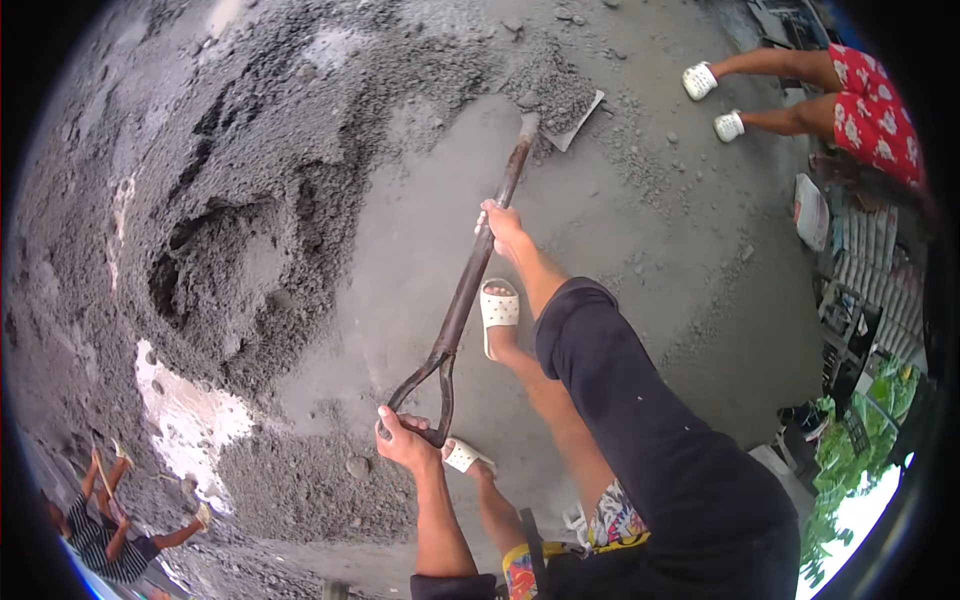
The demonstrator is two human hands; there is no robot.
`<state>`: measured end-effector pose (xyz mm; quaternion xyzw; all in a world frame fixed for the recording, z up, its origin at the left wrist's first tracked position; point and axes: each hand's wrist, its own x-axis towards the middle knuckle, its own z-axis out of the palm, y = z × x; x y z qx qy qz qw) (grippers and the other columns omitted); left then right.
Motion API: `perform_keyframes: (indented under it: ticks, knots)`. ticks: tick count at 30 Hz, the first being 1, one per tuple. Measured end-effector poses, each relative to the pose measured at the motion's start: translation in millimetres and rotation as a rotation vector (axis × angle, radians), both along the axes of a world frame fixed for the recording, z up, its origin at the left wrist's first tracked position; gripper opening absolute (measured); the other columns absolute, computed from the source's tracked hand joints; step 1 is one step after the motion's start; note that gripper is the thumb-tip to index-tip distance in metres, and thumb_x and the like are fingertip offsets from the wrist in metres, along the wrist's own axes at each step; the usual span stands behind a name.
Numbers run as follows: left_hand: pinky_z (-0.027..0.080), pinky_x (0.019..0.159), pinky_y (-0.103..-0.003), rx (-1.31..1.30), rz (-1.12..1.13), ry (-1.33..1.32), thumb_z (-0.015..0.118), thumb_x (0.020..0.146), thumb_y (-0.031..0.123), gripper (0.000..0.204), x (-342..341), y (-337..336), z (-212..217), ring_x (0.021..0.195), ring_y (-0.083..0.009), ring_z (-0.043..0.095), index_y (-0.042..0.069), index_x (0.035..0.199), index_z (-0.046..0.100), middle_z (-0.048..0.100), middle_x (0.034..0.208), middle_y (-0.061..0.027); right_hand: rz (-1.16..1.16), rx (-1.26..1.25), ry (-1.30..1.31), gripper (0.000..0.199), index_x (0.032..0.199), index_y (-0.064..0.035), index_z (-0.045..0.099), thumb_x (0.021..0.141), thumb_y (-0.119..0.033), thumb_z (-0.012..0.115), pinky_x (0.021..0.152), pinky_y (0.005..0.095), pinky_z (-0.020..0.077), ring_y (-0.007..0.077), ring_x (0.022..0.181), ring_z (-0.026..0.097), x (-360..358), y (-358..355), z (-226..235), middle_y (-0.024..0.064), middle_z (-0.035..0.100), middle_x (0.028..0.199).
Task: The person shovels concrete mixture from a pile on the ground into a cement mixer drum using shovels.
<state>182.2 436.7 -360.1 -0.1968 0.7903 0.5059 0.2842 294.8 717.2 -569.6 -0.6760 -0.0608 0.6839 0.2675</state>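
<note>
Over the grey ground (740, 330), I record the shovel (466, 290) slanting from near left to far right: left grip (408, 440) closed round its D-handle (447, 390), right grip (500, 224) clasping the shaft (514, 170), nearer the blade (584, 122), which carries gravelly grey mix (552, 88).

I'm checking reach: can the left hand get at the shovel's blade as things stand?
Probably not: the left hand holds the handle at the near end, and the shaft, gripped by the right hand, stretches between it and the blade.
</note>
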Motion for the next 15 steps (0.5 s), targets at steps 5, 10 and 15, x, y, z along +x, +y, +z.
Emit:
perform_keyframes:
  ticks: [5, 10, 15]
  knots:
    - [0.035, 0.037, -0.026, 0.023, -0.004, 0.000, 0.052, 0.090, 0.036, 0.040, -2, -39, 34, 0.040, -0.0147, 0.043, 0.005, 0.067, 0.042, 0.043, 0.050, -0.0047, -0.081, 0.023, -0.067, 0.014, 0.077, -0.0022, 0.047, 0.081, -0.011, 0.057, 0.042, 0.0322, 0.0441, 0.0152, 0.048, 0.050, 24, -44, 62, 0.0045, 0.049, 0.059]
    - [0.035, 0.040, -0.025, 0.021, -0.230, 0.047, 0.053, 0.090, 0.035, 0.039, -15, -89, 151, 0.042, -0.0133, 0.041, 0.006, 0.067, 0.040, 0.041, 0.050, -0.0041, -0.189, -0.040, -0.098, 0.014, 0.080, -0.0037, 0.049, 0.082, -0.015, 0.058, 0.043, 0.0321, 0.0445, 0.0152, 0.048, 0.051, 55, -127, 149, 0.0041, 0.050, 0.059]
    - [0.033, 0.041, -0.026, 0.120, -0.516, 0.079, 0.056, 0.088, 0.035, 0.038, 4, -147, 273, 0.043, -0.0132, 0.041, 0.004, 0.071, 0.041, 0.041, 0.049, -0.0035, -0.433, -0.095, -0.006, 0.009, 0.079, -0.0043, 0.051, 0.081, -0.011, 0.057, 0.045, 0.0315, 0.0430, 0.0143, 0.049, 0.047, 103, -212, 268, 0.0035, 0.048, 0.060]
